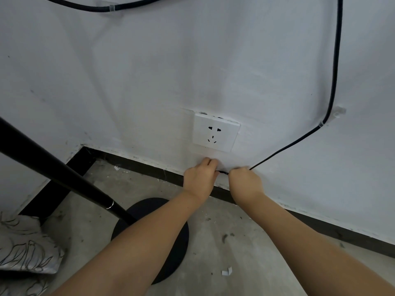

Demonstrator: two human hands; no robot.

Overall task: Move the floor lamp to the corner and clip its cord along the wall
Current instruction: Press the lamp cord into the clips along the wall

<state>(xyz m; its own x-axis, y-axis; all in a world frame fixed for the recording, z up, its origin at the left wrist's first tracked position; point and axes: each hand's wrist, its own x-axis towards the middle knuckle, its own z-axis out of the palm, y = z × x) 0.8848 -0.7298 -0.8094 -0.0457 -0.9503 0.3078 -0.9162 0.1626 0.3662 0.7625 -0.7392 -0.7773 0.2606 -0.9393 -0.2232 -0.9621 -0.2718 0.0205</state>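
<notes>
fingers [210, 162] hidden, cord [222, 172] pinched — (barely seen)

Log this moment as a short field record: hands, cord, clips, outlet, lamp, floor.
left hand: low on the wall under the outlet, gripping the cord
right hand: beside it, also gripping the cord
cord: black, runs down the wall on the right, then slants to the hands
clips: upper clip and right clip, both clear, hold the cord
outlet: white, nothing plugged in
lamp: black pole on round base, in the corner
floor: concrete, paper scrap
</notes>
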